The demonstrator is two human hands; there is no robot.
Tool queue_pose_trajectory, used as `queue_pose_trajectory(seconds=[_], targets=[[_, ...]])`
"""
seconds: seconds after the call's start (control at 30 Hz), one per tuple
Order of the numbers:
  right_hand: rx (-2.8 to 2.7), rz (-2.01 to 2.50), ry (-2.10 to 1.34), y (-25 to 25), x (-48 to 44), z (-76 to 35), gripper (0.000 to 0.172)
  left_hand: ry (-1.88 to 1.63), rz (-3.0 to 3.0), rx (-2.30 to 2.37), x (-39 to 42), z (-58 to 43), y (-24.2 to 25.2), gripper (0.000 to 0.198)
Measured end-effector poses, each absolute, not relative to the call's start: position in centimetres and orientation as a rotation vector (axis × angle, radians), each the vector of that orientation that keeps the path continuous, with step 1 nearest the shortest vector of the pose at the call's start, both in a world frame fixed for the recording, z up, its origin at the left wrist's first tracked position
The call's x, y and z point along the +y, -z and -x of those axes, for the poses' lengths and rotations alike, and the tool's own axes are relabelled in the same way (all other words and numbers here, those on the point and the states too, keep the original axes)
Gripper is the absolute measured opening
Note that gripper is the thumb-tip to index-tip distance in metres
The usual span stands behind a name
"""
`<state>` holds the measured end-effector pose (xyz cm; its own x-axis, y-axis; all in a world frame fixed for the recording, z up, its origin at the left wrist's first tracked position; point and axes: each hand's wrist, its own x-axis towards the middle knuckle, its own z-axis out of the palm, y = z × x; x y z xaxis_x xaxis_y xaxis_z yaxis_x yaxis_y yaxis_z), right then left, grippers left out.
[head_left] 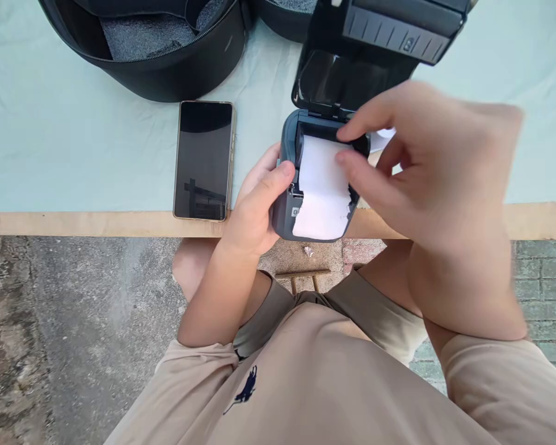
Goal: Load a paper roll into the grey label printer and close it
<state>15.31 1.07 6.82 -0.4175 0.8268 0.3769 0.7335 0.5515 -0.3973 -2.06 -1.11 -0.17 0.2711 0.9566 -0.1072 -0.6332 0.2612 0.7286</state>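
My left hand (254, 210) is closed round the left side of a dark portable receipt printer (286, 213), thumb on its top edge. The printer's black lid (333, 77) stands swung open away from me. In its bay lies a white paper roll (324, 179), its loose end torn unevenly and hanging over the front. My right hand (421, 167) reaches in from the right. Its thumb and index finger pinch the roll's upper right corner, a small gap showing between the fingertips, and its other fingers curl underneath.
A smartphone (204, 161) with a dark screen lies left of the printer near the table's wooden edge (97, 224). Behind it stands an open black zip case (167, 77) with grey foam. A white object (385, 133) shows partly behind my right hand. A paper scrap (309, 251) shows below the table edge.
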Motion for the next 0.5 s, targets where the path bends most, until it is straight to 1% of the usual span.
queue_pose_trajectory(seconds=[0.2,0.33,0.4,0.47,0.5], targets=[[-2.559,1.549,-0.087,-6.6,1.3,-14.6,0.028,-1.158,-0.671,0.604,-1.1,2.1,0.3,0.028],[-2.538,1.515,-0.111,-7.4,1.0,-14.5,0.026,-1.132,-0.668,0.635,-1.2,2.0,-0.1,0.030],[-2.447,1.410,-0.245,-8.1,0.6,-14.9,0.026,-1.143,-0.663,0.630,-1.2,2.0,-0.1,0.030],[-2.284,1.341,-0.471,-8.4,0.3,-16.0,0.027,-1.171,-0.650,0.659,-1.2,2.0,-0.1,0.027],[-2.179,1.330,-0.641,-8.2,0.4,-16.9,0.026,-1.180,-0.642,0.672,-1.2,1.9,-0.1,0.026]])
